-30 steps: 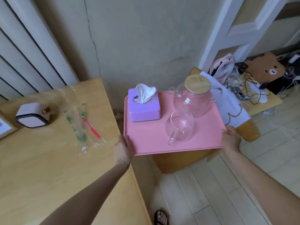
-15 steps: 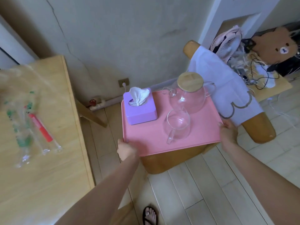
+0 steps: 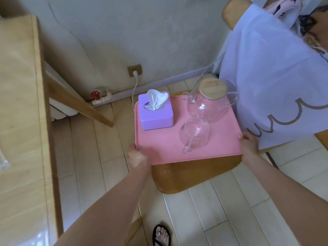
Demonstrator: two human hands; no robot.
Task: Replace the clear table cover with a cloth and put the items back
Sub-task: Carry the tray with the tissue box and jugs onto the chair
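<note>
Pink rectangular plastic tray (image 3: 159,142) gripped at both ends, fingers of left hand (image 3: 135,155) and right hand (image 3: 248,142) clamped on its rim; carrying purple tissue box (image 3: 156,116), wooden-lidded glass teapot (image 3: 207,107), glass jug (image 3: 194,137); below tray, wooden stool (image 3: 191,174); right of tray, white gold-trimmed cloth (image 3: 275,77), not yet spread; left of tray, pale wooden worktop (image 3: 19,103); swap and return likely outstanding.

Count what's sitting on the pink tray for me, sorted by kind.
Glass pitcher with wooden lid: 1
Glass cup: 1
Purple tissue box: 1
Total: 3, all on the pink tray
</note>
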